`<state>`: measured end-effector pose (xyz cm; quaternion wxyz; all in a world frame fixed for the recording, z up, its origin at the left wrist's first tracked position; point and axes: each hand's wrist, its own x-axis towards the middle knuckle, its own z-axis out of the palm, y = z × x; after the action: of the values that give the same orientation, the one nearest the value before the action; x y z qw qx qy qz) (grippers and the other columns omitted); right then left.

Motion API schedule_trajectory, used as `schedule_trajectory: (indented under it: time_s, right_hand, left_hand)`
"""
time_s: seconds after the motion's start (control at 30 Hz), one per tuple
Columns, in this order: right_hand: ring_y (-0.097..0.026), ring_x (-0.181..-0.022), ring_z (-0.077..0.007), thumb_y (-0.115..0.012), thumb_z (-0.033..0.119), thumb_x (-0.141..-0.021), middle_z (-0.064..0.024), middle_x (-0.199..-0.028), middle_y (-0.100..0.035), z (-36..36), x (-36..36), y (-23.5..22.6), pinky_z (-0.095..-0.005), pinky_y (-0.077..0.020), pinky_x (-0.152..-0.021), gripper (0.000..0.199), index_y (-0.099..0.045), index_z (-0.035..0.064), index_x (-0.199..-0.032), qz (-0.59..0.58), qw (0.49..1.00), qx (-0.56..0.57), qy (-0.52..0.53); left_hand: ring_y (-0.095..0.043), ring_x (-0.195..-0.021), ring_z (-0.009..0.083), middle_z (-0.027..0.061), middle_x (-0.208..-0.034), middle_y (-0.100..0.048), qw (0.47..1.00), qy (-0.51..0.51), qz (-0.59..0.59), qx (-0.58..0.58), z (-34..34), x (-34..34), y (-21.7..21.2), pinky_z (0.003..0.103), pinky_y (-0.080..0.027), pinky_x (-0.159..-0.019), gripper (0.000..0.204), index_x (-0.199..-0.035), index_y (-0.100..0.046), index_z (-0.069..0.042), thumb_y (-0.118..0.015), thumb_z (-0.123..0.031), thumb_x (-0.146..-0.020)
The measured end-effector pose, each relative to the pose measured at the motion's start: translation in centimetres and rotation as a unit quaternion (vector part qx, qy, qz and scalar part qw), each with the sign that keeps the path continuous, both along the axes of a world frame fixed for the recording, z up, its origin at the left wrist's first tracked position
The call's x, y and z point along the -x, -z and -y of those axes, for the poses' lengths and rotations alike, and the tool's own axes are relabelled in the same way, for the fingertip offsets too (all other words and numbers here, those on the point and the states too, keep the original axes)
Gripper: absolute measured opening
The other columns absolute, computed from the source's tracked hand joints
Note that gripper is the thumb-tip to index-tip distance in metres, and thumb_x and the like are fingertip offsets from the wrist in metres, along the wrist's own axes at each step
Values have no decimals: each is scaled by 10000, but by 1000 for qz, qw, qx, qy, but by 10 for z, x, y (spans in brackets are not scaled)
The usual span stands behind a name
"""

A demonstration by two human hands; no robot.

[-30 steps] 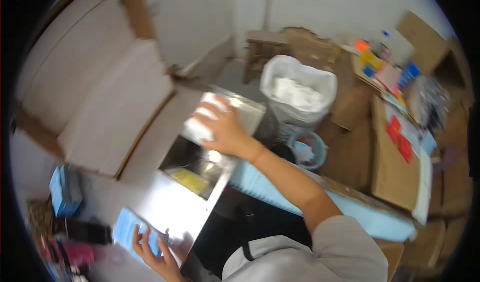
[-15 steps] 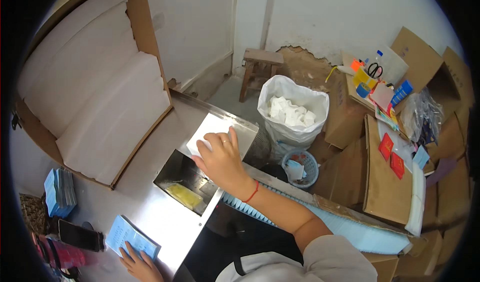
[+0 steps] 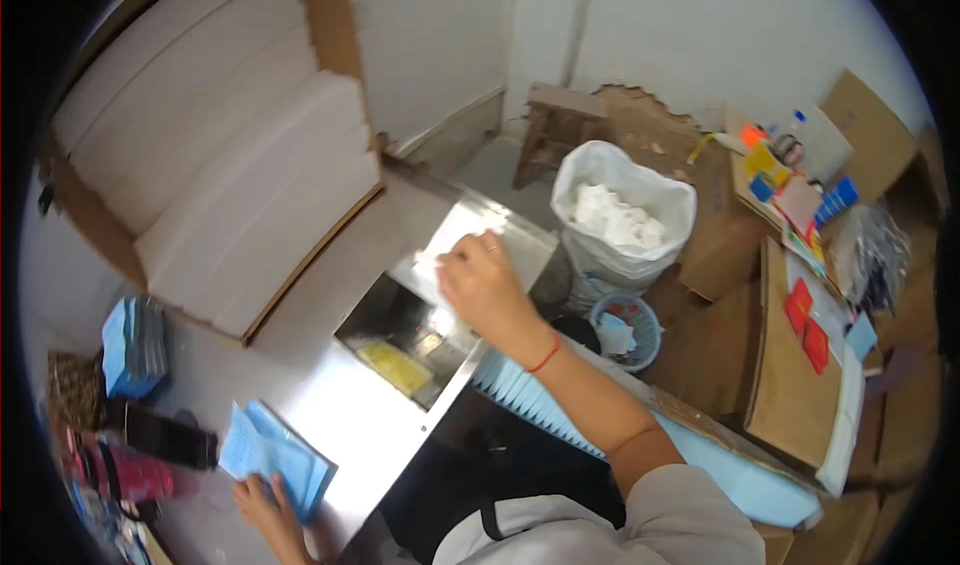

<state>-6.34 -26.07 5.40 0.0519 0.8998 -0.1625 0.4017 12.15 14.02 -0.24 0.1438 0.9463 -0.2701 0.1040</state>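
Note:
My right hand (image 3: 485,280) reaches over the metal tray (image 3: 530,250) at the table's edge. Its fingers are pinched on the near-left edge of a thin white sheet (image 3: 462,225), blurred by motion. A flat blue packet (image 3: 290,455) lies on the metal table at the lower left, its upper layer bulging away from the lower one. My left hand (image 3: 265,505) has its fingers curled at the packet's near edge, holding it there. In front of the tray, a rectangular well (image 3: 395,315) in the tabletop has a yellow piece (image 3: 395,368) at its bottom.
A large carton (image 3: 250,205) with white sheets stands at the back left. Stacked blue packets (image 3: 133,345), a phone (image 3: 165,435) and a pink bottle (image 3: 130,473) sit at far left. Beyond the table are a white bag (image 3: 625,220), a blue basket (image 3: 640,335) and cardboard boxes (image 3: 720,365).
My right hand has gone from lying over the white sheet to pinching its edge. The blue packet's upper layer has lifted at my left hand. The whole view has shifted.

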Motion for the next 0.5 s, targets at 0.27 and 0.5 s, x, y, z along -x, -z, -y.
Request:
schedule_trajectory:
  time_s: [0.27,0.5]
  right_hand:
    - [-536,-1053,-342,-706,42,-730,-131,-1065,-613,10,-3,-14,-407,-447,-878,311,-698,-5,-1037,58,989,-127,-49]
    - [-619,-1047,-316,-603,77,-779,-121,-1113,-654,-85,14,-1,-482,-462,-951,310,-687,56,-1077,45,967,-68,-243]
  left_hand:
    - [-392,-1310,484,246,-1343,-461,965,252,-22,66,144,106,-7,609,-325,-1060,336,-962,-541,-8,-781,-156,-782]
    - [-455,-1220,420,205,-1330,-486,960,256,-69,91,123,98,-21,539,-346,-1018,402,-1112,-580,-17,-746,-117,-760]
